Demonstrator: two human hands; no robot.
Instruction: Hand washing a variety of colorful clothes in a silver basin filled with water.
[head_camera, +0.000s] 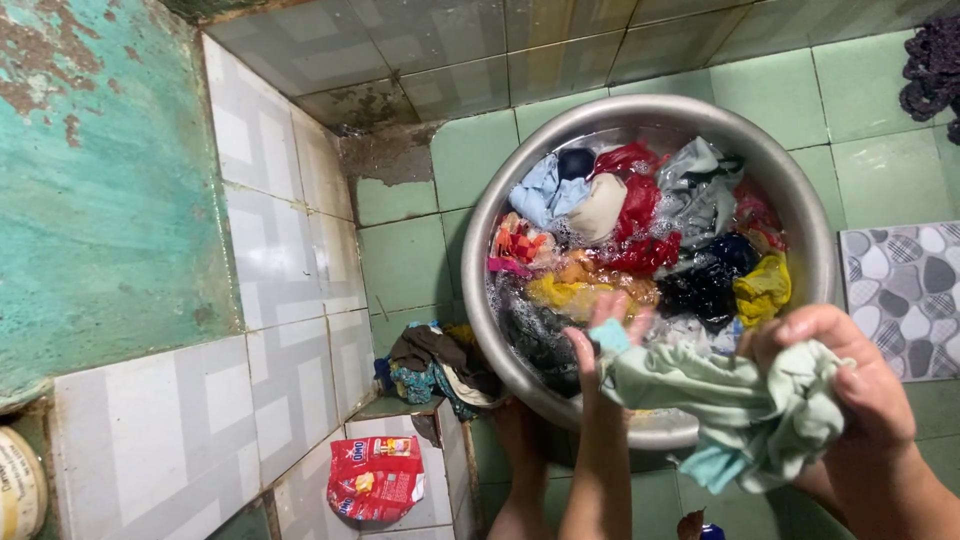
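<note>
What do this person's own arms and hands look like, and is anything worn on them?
Both are bare: the left hand and right hand show no gloves, and I can make out no rings or watch. The forearms that show carry no sleeves. Fingernails look short and unpainted, as far as the head view shows.

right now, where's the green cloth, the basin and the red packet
green cloth (745, 405), head view, on the bunched middle between the hands
basin (480, 255), head view, on its bare left rim
red packet (375, 480), head view, on its front face
</note>
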